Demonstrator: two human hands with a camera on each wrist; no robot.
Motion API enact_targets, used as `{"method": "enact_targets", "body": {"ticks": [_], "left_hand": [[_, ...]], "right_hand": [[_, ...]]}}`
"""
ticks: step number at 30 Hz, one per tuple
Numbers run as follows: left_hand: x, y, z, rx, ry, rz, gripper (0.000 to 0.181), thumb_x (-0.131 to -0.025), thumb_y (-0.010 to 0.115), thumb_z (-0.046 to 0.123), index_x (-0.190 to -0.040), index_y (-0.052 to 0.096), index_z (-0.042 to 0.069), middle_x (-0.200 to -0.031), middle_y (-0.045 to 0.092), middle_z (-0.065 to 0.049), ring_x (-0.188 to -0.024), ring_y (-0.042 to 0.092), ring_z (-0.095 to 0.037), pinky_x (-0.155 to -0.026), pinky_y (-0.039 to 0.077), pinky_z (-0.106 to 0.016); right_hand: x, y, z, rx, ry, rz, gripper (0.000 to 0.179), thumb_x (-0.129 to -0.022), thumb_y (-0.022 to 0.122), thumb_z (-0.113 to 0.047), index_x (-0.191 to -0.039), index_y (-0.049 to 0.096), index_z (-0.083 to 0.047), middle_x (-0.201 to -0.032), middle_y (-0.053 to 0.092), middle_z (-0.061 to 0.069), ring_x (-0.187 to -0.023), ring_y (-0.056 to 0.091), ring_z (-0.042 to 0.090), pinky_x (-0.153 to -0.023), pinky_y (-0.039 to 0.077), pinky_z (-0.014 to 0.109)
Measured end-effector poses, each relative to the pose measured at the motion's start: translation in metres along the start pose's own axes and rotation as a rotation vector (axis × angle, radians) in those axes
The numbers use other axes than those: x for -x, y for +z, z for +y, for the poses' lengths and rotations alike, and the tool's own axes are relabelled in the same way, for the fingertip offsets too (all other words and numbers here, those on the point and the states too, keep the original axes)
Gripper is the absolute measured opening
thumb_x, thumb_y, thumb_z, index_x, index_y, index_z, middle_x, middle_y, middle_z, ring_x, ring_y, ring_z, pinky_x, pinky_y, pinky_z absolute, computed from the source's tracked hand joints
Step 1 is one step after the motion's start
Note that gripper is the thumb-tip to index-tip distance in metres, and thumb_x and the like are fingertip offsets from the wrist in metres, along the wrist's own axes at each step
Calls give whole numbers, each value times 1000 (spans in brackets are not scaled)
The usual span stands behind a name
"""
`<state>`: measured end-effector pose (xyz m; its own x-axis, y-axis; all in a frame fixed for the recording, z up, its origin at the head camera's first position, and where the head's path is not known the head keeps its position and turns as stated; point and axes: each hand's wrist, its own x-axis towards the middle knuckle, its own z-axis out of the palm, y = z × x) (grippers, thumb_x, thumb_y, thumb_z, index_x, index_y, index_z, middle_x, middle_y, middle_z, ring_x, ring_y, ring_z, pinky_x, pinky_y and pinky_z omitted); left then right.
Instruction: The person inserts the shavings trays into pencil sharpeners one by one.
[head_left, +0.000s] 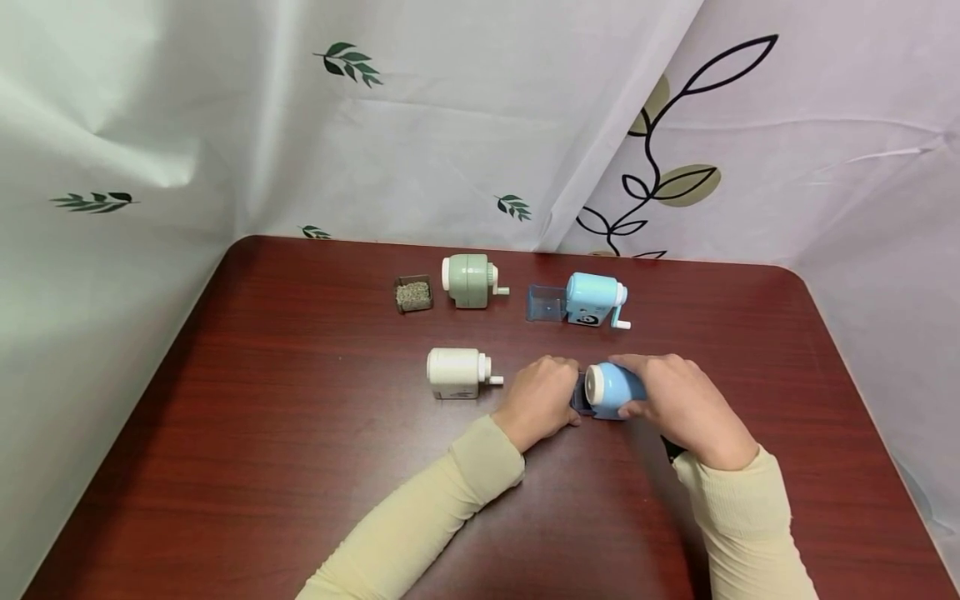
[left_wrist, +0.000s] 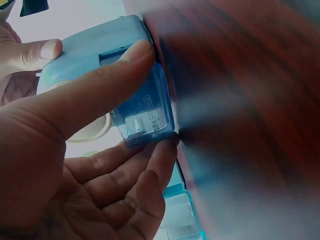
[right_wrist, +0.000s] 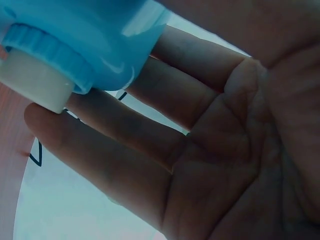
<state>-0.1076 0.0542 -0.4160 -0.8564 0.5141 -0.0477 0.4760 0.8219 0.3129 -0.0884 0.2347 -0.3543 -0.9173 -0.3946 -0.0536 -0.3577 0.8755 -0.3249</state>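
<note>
A blue pencil sharpener [head_left: 621, 388] with a white round front stands on the table, right of centre. My right hand [head_left: 686, 404] grips its body from the right, fingers on the far side and thumb on the near side. In the right wrist view, a white crank knob [right_wrist: 37, 80] sits close to a fingertip. My left hand [head_left: 538, 400] pinches the clear blue shavings drawer [left_wrist: 150, 107] between thumb and fingers. The drawer juts partly out of the sharpener's side, as the left wrist view shows.
A cream sharpener [head_left: 453, 372] stands left of my left hand. Farther back are a green sharpener [head_left: 468, 282], a small tray of shavings [head_left: 413, 294], and a light blue panda sharpener [head_left: 592, 298] beside a clear blue drawer [head_left: 546, 303]. Curtains [head_left: 420, 150] border the wooden table [head_left: 300, 433].
</note>
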Motion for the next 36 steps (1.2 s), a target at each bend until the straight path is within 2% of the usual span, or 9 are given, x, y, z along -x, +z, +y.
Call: {"method": "enact_targets", "body": {"ticks": [16,26,36], "left_hand": [[-4,1,8,12,8,21,57,-68,95,37,-110,71,8,-103,72,-2,-96,68,-19,-74,58,-35],[-8,3,9,10,7,40,55,-63,97,39,-101,70,9,-97,72,-2,-90,70,-19,-72,58,-34],[-9,3,10,6,2,29,57,-64,96,39,-104,70,8,-99,71,-2,-94,68,-18,-73,57,-34]], "right_hand": [[0,-1,0,44,-4,9,60,-66,93,-13,-121,71,-5,-98,73,13,-76,66,27,-70,51,50],[0,0,0,52,14,8,62,-64,94,-17,-121,71,-7,-95,73,11,-74,65,27,-66,51,49],[1,-1,1,53,17,7,62,-65,94,-16,-121,71,-7,-95,73,13,-74,65,27,-65,51,49]]}}
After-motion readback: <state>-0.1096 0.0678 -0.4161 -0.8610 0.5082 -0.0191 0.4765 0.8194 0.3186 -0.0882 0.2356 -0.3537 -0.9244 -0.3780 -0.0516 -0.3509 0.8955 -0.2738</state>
